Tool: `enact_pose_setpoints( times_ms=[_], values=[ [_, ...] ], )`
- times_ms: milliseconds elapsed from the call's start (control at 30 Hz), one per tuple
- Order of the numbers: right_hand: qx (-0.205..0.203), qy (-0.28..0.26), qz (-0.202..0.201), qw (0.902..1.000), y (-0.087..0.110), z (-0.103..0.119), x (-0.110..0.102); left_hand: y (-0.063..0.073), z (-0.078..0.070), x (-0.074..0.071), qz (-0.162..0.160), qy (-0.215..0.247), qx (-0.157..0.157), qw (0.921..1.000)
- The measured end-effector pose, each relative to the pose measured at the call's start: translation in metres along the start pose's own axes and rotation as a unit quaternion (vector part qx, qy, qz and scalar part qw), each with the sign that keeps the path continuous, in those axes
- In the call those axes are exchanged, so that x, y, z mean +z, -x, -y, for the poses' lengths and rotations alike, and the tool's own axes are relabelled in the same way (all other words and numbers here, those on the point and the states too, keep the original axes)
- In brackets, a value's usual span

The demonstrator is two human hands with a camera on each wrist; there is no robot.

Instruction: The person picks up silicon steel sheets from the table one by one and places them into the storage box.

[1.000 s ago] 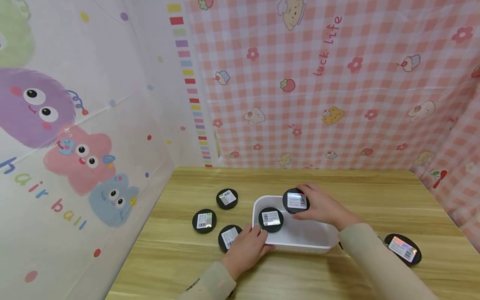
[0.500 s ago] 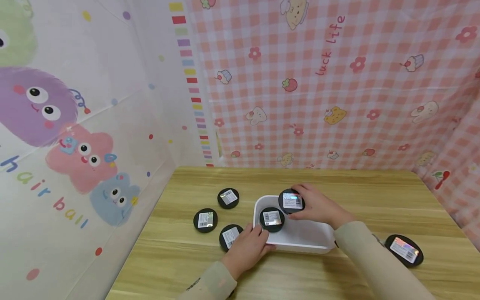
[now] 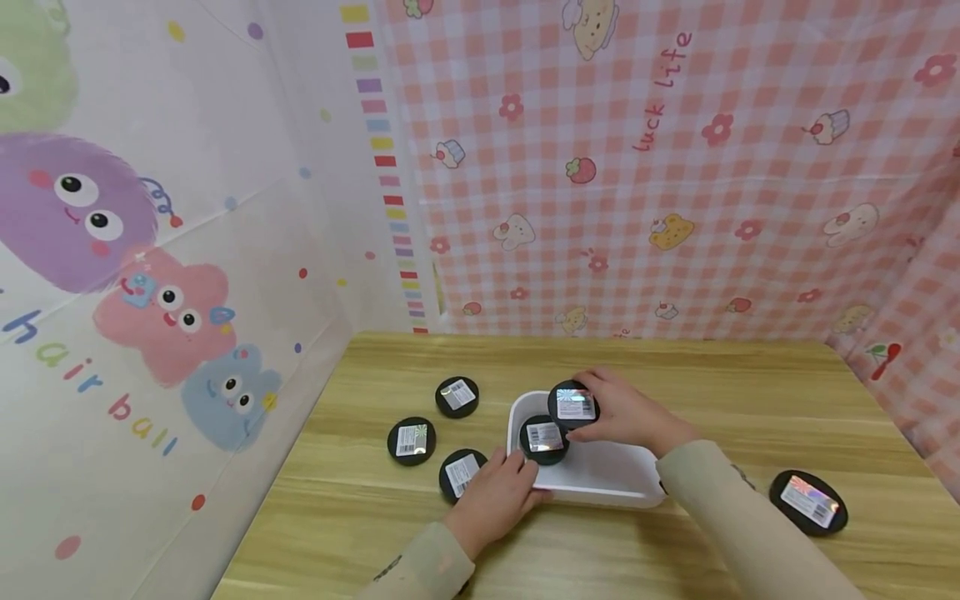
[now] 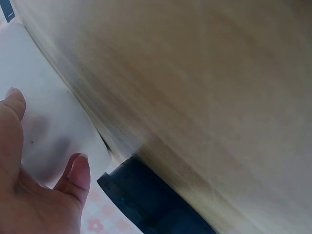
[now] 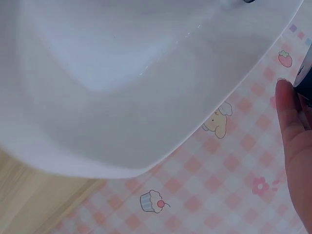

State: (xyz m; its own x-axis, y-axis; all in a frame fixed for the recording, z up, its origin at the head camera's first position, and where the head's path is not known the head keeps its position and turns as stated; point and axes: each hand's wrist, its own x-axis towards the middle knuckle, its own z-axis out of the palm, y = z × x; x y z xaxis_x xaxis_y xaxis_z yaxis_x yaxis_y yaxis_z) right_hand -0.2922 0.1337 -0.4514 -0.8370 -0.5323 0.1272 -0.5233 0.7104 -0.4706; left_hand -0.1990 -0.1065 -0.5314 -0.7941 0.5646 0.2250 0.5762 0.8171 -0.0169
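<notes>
A white plastic bin (image 3: 607, 497) stands on the wooden table. My left hand (image 3: 495, 498) grips its near-left corner, fingers over the rim; in the left wrist view, fingertips (image 4: 79, 170) touch the bin's outer wall. Between the thumb and fingers of my right hand (image 3: 622, 412) is a squat black round container (image 3: 573, 403), its white shiny label facing up. It hangs over the bin's far side and overlaps another such container (image 3: 543, 439) lying in the left end. Only a dark edge of the held container (image 5: 304, 80) shows in the right wrist view.
Left of the bin lie three more black round containers: one at the back (image 3: 457, 397), one at far left (image 3: 411, 441), one partly behind my left hand (image 3: 459, 473). Another (image 3: 808, 502) lies at the right, beside my right sleeve. Patterned cloth (image 3: 645, 208) hangs behind the table.
My right hand has moved a little to the left with the held container, which now overlaps the one in the bin. My left hand keeps its grip on the bin.
</notes>
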Motion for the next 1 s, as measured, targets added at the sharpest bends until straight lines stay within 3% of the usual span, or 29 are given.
enact_pose_setpoints(
  times_ms=[300,633,1000],
  values=[
    [0.002,-0.008,0.005,0.9999,-0.005,0.004,0.001,0.0,0.002,0.004,-0.016,-0.015,0.004,0.9997],
    [0.011,0.002,0.028,0.9995,-0.011,0.008,0.006,-0.002,0.001,-0.002,0.037,0.016,-0.013,0.9991],
    [0.014,0.004,0.04,0.9991,-0.015,0.006,0.011,-0.001,0.0,-0.002,0.034,0.018,-0.017,0.9991]
  ],
)
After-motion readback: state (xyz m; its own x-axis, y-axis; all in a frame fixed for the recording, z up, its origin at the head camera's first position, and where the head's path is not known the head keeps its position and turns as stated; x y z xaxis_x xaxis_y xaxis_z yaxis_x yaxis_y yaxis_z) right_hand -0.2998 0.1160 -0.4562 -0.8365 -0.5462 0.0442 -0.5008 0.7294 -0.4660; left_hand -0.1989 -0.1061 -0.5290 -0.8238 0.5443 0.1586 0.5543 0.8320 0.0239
